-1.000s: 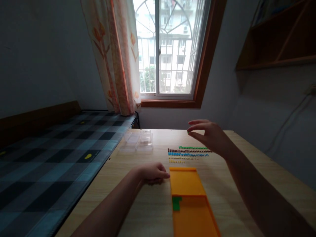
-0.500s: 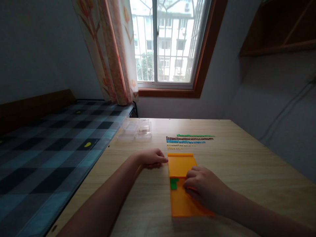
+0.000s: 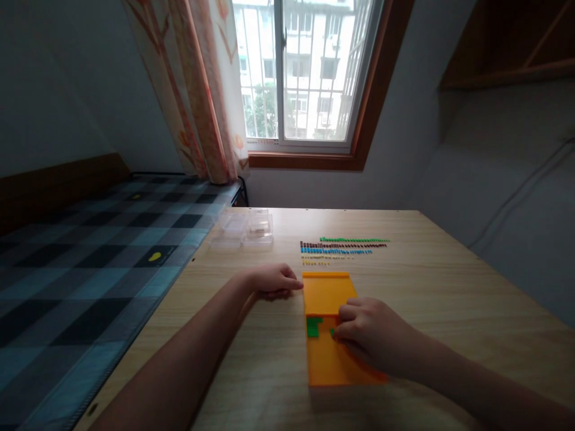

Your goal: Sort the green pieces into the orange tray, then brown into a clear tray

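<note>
An orange tray [image 3: 327, 290] lies on the wooden table [image 3: 431, 287] in front of me. Green pieces [image 3: 313, 326] sit together at the tray's left side. My right hand [image 3: 368, 335] rests on the tray with fingers curled, pinching a small green piece [image 3: 332, 332] just right of the others. My left hand [image 3: 274, 280] lies closed on the table, its fingertips touching the tray's left edge. Beyond the tray lie rows of small pieces: green [image 3: 354, 240], dark red [image 3: 341, 245], blue [image 3: 335, 251] and yellow [image 3: 315, 262].
Clear plastic boxes [image 3: 245, 229] stand at the table's far left. A bed with a blue-black checked cover [image 3: 90, 263] runs along the left. A window [image 3: 305, 72] and curtain [image 3: 202, 90] are behind; a wooden shelf [image 3: 507, 48] hangs at upper right.
My right hand came from above the far green row down onto the tray, then shifted slightly left with the green piece. My left hand stayed beside the tray. The view tilted down.
</note>
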Action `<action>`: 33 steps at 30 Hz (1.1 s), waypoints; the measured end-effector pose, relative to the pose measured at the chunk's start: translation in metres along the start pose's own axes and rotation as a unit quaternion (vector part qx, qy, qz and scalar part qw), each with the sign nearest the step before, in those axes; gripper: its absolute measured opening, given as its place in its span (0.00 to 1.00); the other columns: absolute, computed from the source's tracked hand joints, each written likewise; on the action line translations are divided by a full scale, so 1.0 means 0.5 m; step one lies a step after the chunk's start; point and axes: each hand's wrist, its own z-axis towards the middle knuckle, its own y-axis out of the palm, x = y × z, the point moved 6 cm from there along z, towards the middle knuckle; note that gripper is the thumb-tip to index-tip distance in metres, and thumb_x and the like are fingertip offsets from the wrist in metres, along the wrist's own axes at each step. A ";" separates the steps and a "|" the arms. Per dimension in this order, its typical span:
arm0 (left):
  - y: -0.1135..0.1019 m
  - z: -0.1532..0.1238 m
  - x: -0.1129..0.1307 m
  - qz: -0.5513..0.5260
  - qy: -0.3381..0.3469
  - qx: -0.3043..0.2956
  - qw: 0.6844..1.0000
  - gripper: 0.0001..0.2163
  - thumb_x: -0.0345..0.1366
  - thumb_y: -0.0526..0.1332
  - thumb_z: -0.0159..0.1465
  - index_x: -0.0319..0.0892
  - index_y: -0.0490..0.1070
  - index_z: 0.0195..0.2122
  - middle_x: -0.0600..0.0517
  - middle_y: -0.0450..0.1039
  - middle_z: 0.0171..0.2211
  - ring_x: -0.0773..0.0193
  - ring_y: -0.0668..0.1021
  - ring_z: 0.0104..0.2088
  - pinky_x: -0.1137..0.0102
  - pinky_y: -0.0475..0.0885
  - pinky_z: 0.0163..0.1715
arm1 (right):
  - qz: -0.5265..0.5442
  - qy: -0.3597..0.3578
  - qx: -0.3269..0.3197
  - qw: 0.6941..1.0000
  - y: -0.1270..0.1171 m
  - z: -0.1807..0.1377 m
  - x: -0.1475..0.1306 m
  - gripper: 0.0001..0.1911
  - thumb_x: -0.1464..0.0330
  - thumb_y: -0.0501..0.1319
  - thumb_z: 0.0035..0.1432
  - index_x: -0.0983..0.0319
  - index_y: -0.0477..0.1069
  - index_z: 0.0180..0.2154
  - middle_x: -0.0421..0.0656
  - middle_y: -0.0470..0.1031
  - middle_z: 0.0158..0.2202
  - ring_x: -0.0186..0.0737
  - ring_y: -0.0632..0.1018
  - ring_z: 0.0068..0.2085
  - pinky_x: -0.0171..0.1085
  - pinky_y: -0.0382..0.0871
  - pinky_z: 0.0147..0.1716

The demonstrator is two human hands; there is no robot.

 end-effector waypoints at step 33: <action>0.001 -0.003 0.002 0.005 0.000 0.008 1.000 0.29 0.66 0.65 0.49 0.41 0.64 0.19 0.57 0.61 0.13 0.73 0.60 0.12 0.74 0.54 0.12 | 0.027 0.057 0.041 0.997 0.026 0.012 0.019 0.14 0.68 0.55 0.68 0.58 0.80 0.36 0.41 0.76 0.32 0.35 0.72 0.32 0.36 0.56 0.31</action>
